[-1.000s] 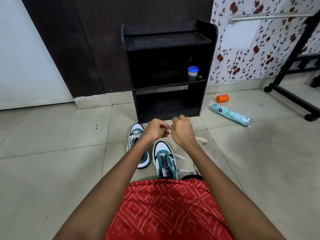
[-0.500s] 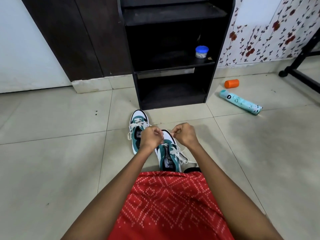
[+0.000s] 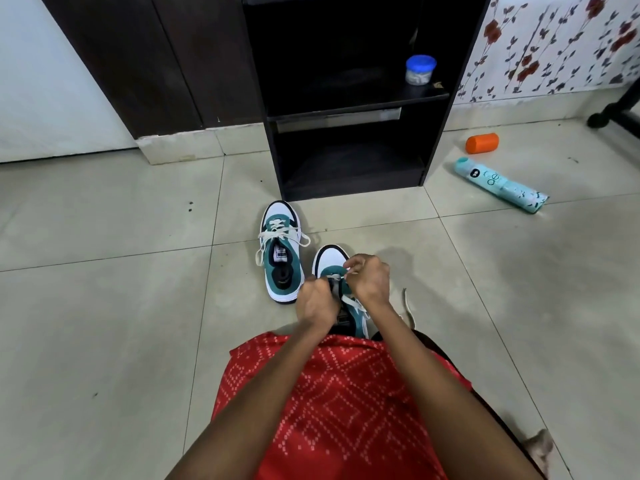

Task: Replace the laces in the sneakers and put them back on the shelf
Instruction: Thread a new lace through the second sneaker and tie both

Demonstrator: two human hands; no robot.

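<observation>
Closing in, left hand (image 3: pixel 317 303), right hand (image 3: pixel 369 277), both pinching lace (image 3: pixel 351 302)

I'm reading this as room in home. Floral wallpaper (image 3: pixel 554 46) running along right wall, pale tiled floor (image 3: pixel 104 306) spreading underfoot, dark wooden panelling (image 3: pixel 156 64) standing behind. Small black shelf (image 3: pixel 346 109) sitting against wall, blue-lidded jar (image 3: pixel 420 69) resting on its middle board. Spray can (image 3: pixel 500 184) and orange cap (image 3: pixel 482 143) lying loose on tiles beside it; sneakers (image 3: pixel 280 258) sitting in front.
</observation>
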